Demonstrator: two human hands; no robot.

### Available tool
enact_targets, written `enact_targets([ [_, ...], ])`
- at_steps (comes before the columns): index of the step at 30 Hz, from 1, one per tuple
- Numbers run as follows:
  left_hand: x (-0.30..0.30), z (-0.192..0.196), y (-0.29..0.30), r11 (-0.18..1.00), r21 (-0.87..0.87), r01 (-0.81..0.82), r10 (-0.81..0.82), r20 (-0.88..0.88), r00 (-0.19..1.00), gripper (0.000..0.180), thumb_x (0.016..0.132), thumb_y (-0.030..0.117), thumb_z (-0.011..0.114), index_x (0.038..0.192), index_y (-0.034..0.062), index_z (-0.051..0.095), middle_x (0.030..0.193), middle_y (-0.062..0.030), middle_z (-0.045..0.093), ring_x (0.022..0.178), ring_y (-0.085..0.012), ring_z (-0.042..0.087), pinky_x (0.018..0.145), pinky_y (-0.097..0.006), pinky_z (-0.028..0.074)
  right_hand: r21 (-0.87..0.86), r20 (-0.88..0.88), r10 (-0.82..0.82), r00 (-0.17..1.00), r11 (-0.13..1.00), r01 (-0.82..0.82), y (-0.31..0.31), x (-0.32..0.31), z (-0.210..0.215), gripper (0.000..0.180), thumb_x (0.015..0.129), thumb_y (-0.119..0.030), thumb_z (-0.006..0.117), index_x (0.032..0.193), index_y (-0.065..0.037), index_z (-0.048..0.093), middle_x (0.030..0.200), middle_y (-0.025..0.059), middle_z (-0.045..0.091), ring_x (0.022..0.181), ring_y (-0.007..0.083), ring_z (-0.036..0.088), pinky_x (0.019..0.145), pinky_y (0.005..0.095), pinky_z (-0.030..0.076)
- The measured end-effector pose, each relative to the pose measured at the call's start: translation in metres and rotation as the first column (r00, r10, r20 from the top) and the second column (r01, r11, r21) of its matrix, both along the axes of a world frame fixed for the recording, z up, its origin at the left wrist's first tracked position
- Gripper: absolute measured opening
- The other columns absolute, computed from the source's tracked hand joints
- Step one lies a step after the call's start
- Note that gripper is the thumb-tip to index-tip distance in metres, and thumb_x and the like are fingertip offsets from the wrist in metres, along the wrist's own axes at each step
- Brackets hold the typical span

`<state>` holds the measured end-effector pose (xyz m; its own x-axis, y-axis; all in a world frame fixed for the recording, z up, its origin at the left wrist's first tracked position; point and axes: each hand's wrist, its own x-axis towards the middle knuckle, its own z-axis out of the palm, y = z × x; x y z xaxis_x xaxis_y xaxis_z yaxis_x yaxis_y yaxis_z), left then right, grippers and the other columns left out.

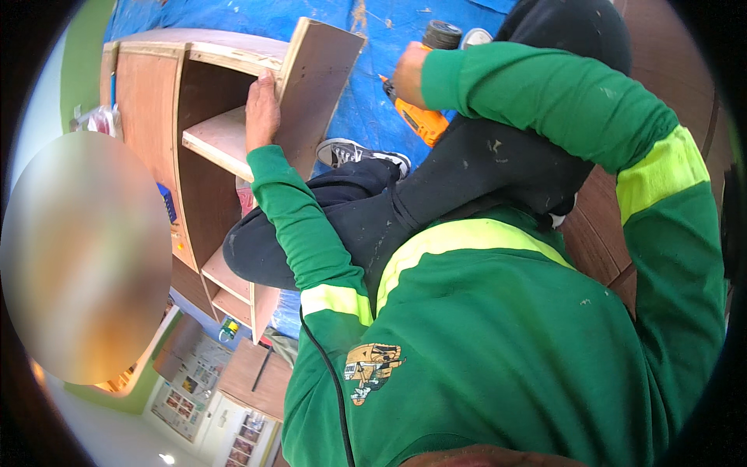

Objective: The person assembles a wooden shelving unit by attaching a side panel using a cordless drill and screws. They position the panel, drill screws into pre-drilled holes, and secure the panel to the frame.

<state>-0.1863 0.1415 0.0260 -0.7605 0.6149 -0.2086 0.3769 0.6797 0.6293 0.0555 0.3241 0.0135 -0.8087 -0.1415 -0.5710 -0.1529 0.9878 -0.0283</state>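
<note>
My left hand (pixel 263 113) grips the edge of an upright wooden panel (pixel 323 66), its fingertips at the panel's corner beside an open cabinet. The cabinet (pixel 148 93) is of reddish-brown plywood with pale edges, and a shelf (pixel 222 140) juts out just under my left wrist. In my right hand (pixel 408 75) is an orange and black power drill (pixel 424 123), held beside my bent knee. The hand covers the drill's grip. A dark round piece (pixel 442 34) shows beyond my right hand; I cannot tell whether it belongs to the drill.
Blue plastic sheeting (pixel 389 35) covers the floor around the cabinet. A grey-and-white sneaker (pixel 342 152) lies below the panel. Lower shelves (pixel 229 272) stand open further down the cabinet. Brown floor boards (pixel 595 241) show at the right. A blurred oval hides the left side.
</note>
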Motion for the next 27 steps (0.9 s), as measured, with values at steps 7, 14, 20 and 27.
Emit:
enact_targets([
  [7, -0.033, -0.028, -0.026, 0.982, 0.145, -0.122, 0.043, 0.455, 0.889, 0.063, 0.107, 0.049, 0.055, 0.141, -0.0045, 0.062, 0.148, -0.0199, 0.061, 0.138, -0.0293, 0.055, 0.118, -0.035, 0.037, -0.034, -0.103, 0.082, 0.991, 0.996, -0.085, 0.004, 0.008, -0.008, 0.010, 0.083, -0.027, 0.073, 0.084, -0.020, 0.080, 0.088, 0.0008, 0.077, 0.085, 0.0233, 0.075, 0.066, 0.0433, 0.048],
  [14, -0.024, -0.009, -0.017, 0.995, 0.095, 0.033, -0.060, 0.298, 0.953, 0.063, 0.111, 0.049, 0.044, 0.134, -0.0061, 0.065, 0.146, -0.0252, 0.060, 0.133, -0.0375, 0.057, 0.114, -0.038, 0.042, -0.031, 0.053, 0.090, 0.995, 0.996, -0.088, 0.010, 0.009, 0.003, 0.031, 0.084, -0.021, 0.073, 0.112, -0.008, 0.070, 0.099, 0.0066, 0.079, 0.095, 0.0269, 0.077, 0.078, 0.0486, 0.055],
  [20, -0.025, 0.003, -0.020, 0.995, 0.088, 0.047, -0.080, 0.414, 0.907, 0.061, 0.112, 0.049, 0.044, 0.117, -0.0061, 0.070, 0.108, -0.0125, 0.072, 0.096, -0.0214, 0.059, 0.095, -0.035, 0.047, -0.024, 0.102, 0.112, 0.988, 0.994, -0.110, 0.007, 0.004, 0.016, 0.022, 0.092, -0.019, 0.068, 0.111, -0.008, 0.071, 0.096, 0.0065, 0.080, 0.089, 0.0263, 0.078, 0.078, 0.0491, 0.052],
  [27, -0.025, 0.003, -0.018, 0.998, 0.066, -0.003, -0.027, 0.439, 0.898, 0.058, 0.112, 0.048, 0.046, 0.111, -0.0048, 0.071, 0.104, -0.0099, 0.073, 0.093, -0.0194, 0.059, 0.093, -0.034, 0.047, -0.031, 0.090, 0.109, 0.990, 0.994, -0.106, 0.007, 0.002, 0.022, 0.021, 0.093, -0.019, 0.070, 0.111, -0.009, 0.070, 0.094, 0.0050, 0.079, 0.088, 0.0259, 0.078, 0.078, 0.0479, 0.052],
])
